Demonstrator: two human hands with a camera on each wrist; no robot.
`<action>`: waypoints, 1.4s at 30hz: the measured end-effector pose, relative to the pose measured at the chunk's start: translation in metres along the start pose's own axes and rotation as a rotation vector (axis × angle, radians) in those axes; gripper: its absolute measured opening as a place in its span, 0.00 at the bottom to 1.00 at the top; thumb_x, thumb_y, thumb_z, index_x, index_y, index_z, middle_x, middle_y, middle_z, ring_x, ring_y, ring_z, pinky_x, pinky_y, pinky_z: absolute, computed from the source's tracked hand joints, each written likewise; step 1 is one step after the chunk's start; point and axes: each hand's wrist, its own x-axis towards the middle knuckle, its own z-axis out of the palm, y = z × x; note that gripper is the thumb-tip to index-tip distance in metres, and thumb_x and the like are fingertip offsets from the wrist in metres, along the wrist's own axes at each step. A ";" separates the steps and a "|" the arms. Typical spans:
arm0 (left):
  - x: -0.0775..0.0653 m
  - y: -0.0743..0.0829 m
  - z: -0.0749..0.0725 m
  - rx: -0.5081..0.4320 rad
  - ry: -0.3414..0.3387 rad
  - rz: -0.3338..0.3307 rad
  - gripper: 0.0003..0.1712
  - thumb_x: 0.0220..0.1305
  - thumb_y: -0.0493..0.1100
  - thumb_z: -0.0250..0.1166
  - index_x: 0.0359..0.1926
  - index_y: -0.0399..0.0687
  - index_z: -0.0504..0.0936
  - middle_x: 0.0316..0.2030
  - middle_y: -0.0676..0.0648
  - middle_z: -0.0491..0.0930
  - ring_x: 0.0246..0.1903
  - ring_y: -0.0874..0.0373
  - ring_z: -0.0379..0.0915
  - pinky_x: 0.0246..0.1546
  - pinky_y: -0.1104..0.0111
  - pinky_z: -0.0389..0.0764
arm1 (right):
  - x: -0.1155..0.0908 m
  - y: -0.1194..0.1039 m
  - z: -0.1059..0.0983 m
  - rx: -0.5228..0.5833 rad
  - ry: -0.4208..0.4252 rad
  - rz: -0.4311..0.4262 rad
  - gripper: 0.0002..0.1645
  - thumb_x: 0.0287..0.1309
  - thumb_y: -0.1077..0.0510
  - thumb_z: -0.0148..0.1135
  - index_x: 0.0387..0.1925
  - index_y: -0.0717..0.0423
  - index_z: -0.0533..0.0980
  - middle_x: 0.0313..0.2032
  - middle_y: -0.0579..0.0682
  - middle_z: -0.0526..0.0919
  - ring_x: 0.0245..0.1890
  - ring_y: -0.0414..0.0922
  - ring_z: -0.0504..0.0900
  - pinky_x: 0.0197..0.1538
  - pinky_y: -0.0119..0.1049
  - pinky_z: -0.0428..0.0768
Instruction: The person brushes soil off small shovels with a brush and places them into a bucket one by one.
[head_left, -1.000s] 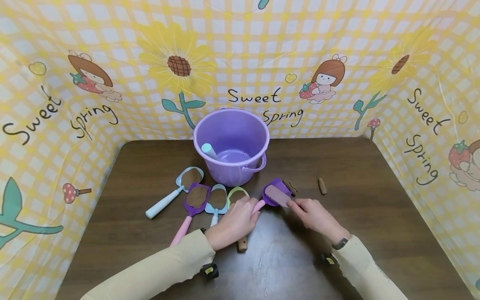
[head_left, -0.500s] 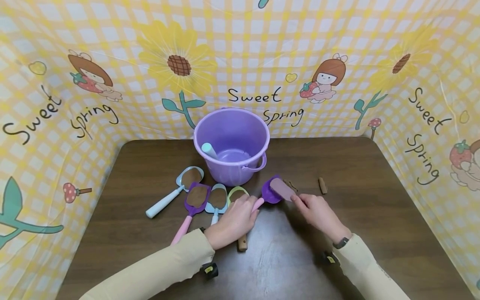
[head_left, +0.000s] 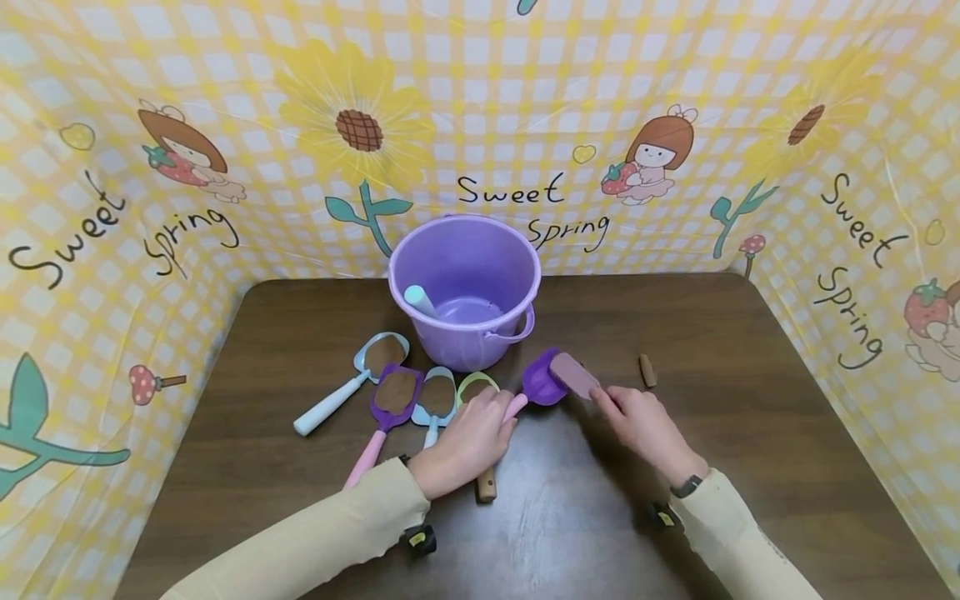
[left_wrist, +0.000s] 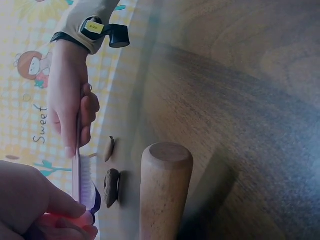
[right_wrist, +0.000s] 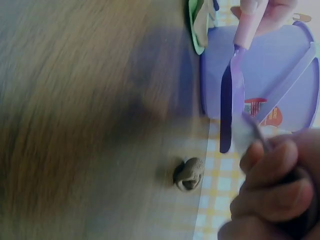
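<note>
My left hand (head_left: pixel 472 437) grips the pink handle of a purple toy shovel (head_left: pixel 542 385), its blade raised above the table. In my right hand (head_left: pixel 641 427) is a brush (head_left: pixel 576 377) with a dusty-pink back, pinched by its handle. White bristles show in the left wrist view, turned toward the purple blade. From the right wrist, the shovel (right_wrist: pixel 231 100) appears edge-on, with the blurred brush right beside it. A curled brown lump (right_wrist: pixel 189 174) lies on the table below; the brush hides it in the head view.
Behind stands a purple bucket (head_left: pixel 468 342) containing a light-blue handle (head_left: pixel 420 300). Left lie a light-blue shovel (head_left: pixel 330 406), a purple one (head_left: pixel 396 392), another light-blue one (head_left: pixel 435 418) and a green-rimmed one (head_left: pixel 478 385), all brown-filled. A small brown piece (head_left: pixel 647 371) lies right.
The brush has moved right across the purple shovel to the blade's far edge, my right hand with it. The blade has shifted slightly; my left hand keeps its grip and place.
</note>
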 end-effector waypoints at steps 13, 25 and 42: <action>0.000 0.000 0.003 -0.010 0.007 -0.006 0.07 0.61 0.40 0.63 0.39 0.42 0.76 0.30 0.47 0.72 0.27 0.57 0.71 0.25 0.68 0.75 | 0.001 0.007 0.000 -0.077 0.034 -0.037 0.25 0.67 0.41 0.47 0.17 0.49 0.67 0.12 0.41 0.65 0.11 0.38 0.65 0.16 0.33 0.63; -0.001 0.001 0.005 -0.004 0.019 0.002 0.09 0.62 0.41 0.62 0.40 0.41 0.76 0.31 0.47 0.72 0.26 0.56 0.71 0.24 0.67 0.74 | 0.001 0.001 0.005 0.010 -0.075 -0.123 0.23 0.67 0.40 0.46 0.20 0.47 0.70 0.12 0.39 0.67 0.10 0.35 0.67 0.16 0.31 0.66; 0.000 0.000 0.005 0.011 0.003 0.012 0.08 0.63 0.42 0.61 0.40 0.42 0.76 0.30 0.47 0.73 0.28 0.56 0.71 0.24 0.66 0.74 | 0.001 -0.002 0.007 0.067 -0.094 -0.083 0.24 0.65 0.37 0.47 0.22 0.48 0.72 0.13 0.39 0.68 0.11 0.36 0.67 0.15 0.32 0.65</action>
